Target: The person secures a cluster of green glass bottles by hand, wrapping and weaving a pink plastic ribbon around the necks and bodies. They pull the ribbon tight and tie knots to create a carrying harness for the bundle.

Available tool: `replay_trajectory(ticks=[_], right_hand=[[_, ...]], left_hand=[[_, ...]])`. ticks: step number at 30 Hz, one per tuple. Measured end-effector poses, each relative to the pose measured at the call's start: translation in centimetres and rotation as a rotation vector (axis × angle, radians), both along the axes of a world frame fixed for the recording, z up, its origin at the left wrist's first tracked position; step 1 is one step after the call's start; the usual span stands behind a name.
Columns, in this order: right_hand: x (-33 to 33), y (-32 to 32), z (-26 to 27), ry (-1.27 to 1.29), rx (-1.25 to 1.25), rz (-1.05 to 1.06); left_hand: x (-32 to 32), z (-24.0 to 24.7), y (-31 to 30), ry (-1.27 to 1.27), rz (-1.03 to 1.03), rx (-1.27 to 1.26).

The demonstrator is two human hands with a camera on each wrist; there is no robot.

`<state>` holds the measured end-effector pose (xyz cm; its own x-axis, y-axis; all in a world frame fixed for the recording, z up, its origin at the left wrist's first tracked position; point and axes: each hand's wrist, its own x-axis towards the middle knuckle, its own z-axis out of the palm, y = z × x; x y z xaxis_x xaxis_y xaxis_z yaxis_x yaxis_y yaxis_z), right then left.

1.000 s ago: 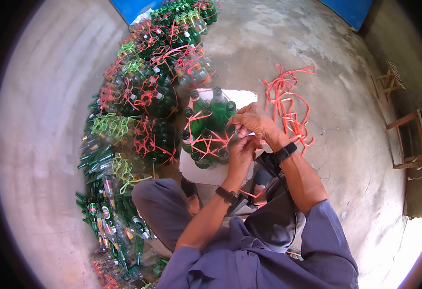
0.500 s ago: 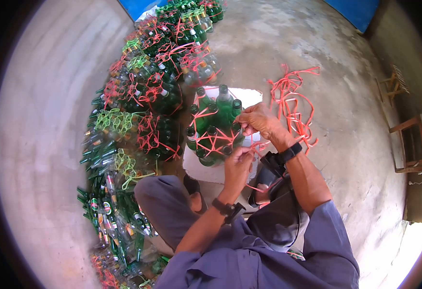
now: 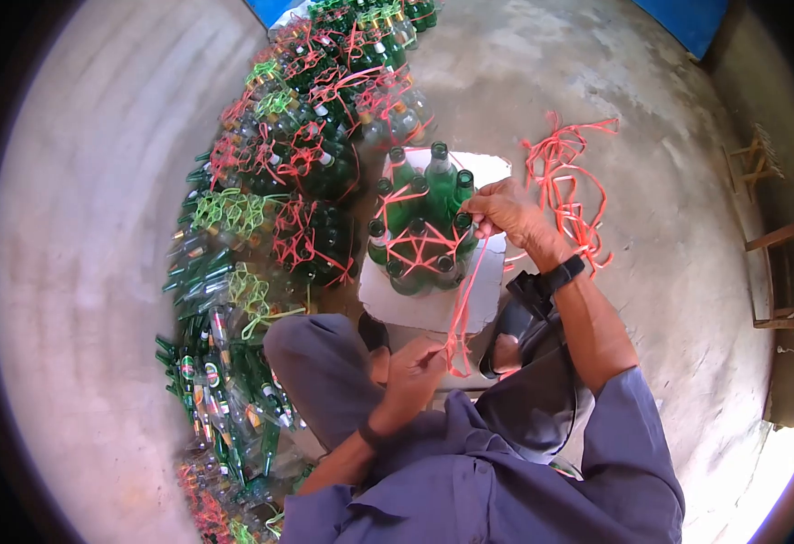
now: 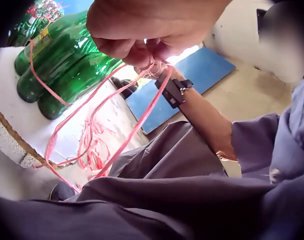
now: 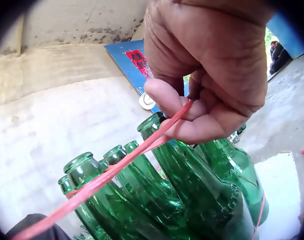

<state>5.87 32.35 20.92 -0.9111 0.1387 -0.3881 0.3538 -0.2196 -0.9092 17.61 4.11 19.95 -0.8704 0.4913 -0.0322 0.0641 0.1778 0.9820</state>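
A cluster of green glass bottles (image 3: 412,218) stands upright on a white foam slab (image 3: 388,304), pink plastic string (image 3: 415,247) laced between the necks. At the cluster's right side my right hand (image 3: 513,218) pinches the string, fingertips beside a bottle mouth (image 5: 151,121). From there a pink strand (image 5: 99,182) runs taut toward my body. My left hand (image 3: 412,374), low over my lap, pinches the strand's near part between thumb and fingers. In the left wrist view, loops of string (image 4: 94,107) hang below the left hand's fingertips.
A heap of loose pink string (image 3: 569,186) lies on the concrete floor to the right. Along the left wall are tied bottle bundles (image 3: 311,163) and loose bottles (image 3: 224,390) lying down. Wooden frames (image 3: 782,272) stand by the right wall.
My left hand has drawn away from the bottles toward my lap, stretching the pink strand out. My right hand stays beside the bottle necks, still pinching string.
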Motion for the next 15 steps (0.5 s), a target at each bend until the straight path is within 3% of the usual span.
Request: replay_trajectory(ticks=[4,10,15], right_hand=[[-0.1,-0.4,0.1,0.010,-0.023,-0.061],[0.1,-0.5,-0.1,0.000,0.007,-0.057],[0.1,-0.9,0.5,0.001,0.029,-0.075]], left_hand=[[0.5,1.2,-2.0,-0.009,0.004,-0.034],[1.9,1.4,-4.5,-0.250,0.016,-0.033],[0.5,0.6,-4.7,-0.133,0.183,0.208]])
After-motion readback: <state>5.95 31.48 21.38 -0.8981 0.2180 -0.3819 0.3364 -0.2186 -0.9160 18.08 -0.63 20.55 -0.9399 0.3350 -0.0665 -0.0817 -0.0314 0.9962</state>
